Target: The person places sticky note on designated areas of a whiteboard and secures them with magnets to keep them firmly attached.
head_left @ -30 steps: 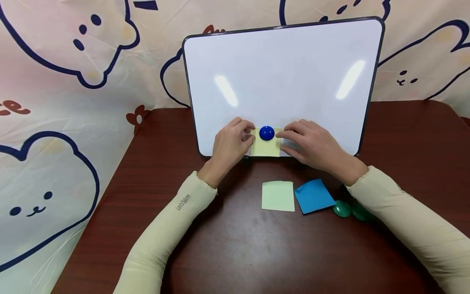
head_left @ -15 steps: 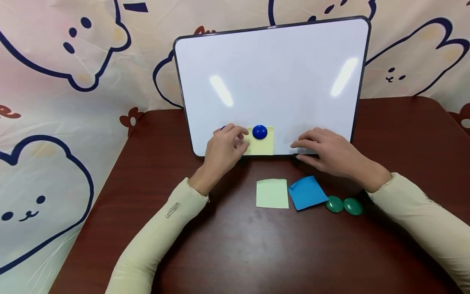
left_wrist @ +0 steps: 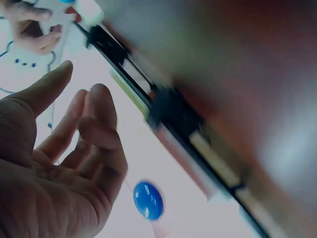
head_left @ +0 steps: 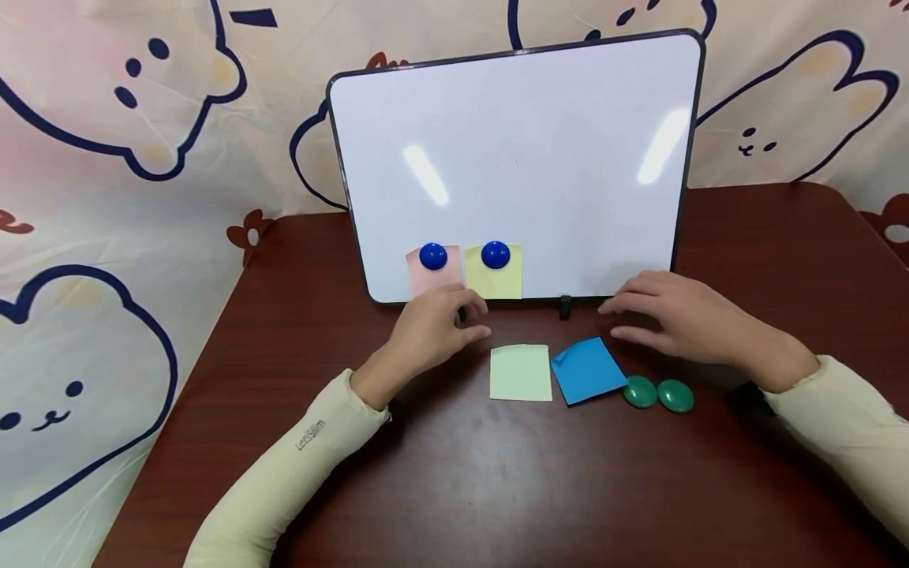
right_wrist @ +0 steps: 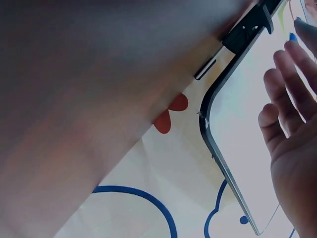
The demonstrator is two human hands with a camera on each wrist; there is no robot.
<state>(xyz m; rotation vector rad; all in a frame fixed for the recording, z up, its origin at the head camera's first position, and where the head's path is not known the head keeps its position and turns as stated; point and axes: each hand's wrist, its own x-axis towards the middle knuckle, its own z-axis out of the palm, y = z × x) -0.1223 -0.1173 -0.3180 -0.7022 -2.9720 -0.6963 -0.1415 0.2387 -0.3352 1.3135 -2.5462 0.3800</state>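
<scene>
Left hand and right hand, thumbs spread from fingers, have withdrawn from the glossy blue dome on square yellow paper

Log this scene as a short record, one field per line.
Surface: dark red-brown table
Board: whiteboard with a dark frame, standing on the table
On the board: pink note beside yellow note, near the bottom edge
Fasteners: one blue magnet on the pink note, another blue magnet on the yellow
Loose on table: pale green note, blue note, two green magnets
Left grip: empty, nearest the pink note
Right grip: empty, near the board's lower right corner
</scene>
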